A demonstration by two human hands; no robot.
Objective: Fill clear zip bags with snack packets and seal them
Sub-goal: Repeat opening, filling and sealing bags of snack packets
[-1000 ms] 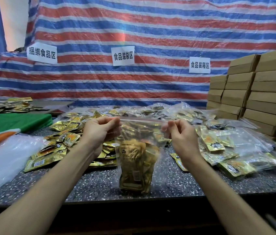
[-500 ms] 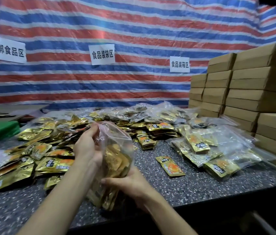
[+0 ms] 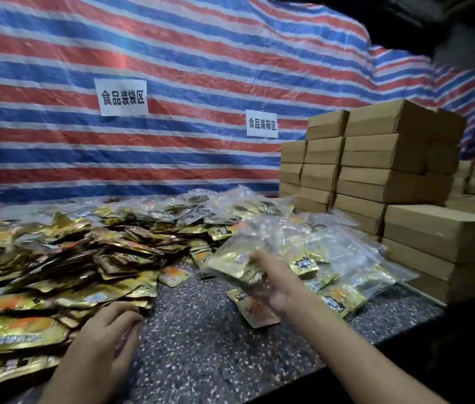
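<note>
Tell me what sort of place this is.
Probably a makeshift food-packing station: a bagging-zone sign and a boxing-zone sign on the tarp, a heap of gold snack packets, and stacked cardboard boxes.

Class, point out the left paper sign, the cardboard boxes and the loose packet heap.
left paper sign (image 3: pixel 121 97): head view, its printed middle.
cardboard boxes (image 3: pixel 382 153): head view, one box's front face.
loose packet heap (image 3: pixel 84 258): head view, middle of the heap.

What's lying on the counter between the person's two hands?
In the head view, mostly bare speckled counter separates the left hand from the right hand; one loose gold packet lies right by the right hand.
</note>
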